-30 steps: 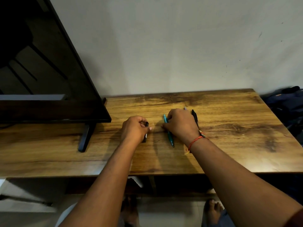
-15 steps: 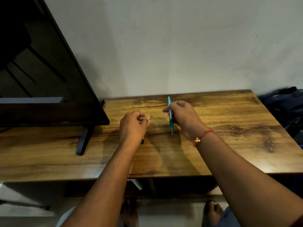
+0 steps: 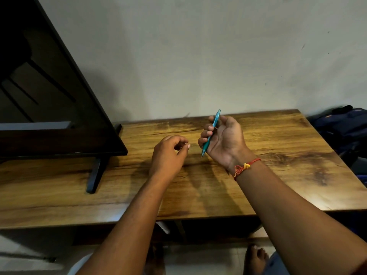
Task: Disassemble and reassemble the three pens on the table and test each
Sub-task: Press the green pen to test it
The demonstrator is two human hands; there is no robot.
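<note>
Slim teal plastic pen (image 3: 211, 132) gripped in right hand (image 3: 222, 141), raised off wooden worktop (image 3: 278, 155). Left hand (image 3: 168, 153) empty, loosely curled, close by. Likely next: two-handed barrel unscrewing.

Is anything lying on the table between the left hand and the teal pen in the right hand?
No. In the head view, only bare wooden table shows between the left hand and the teal pen.

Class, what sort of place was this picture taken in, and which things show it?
Probably a room in a home: a television stands on a wooden table against a plain wall, with a backpack beside it.
</note>
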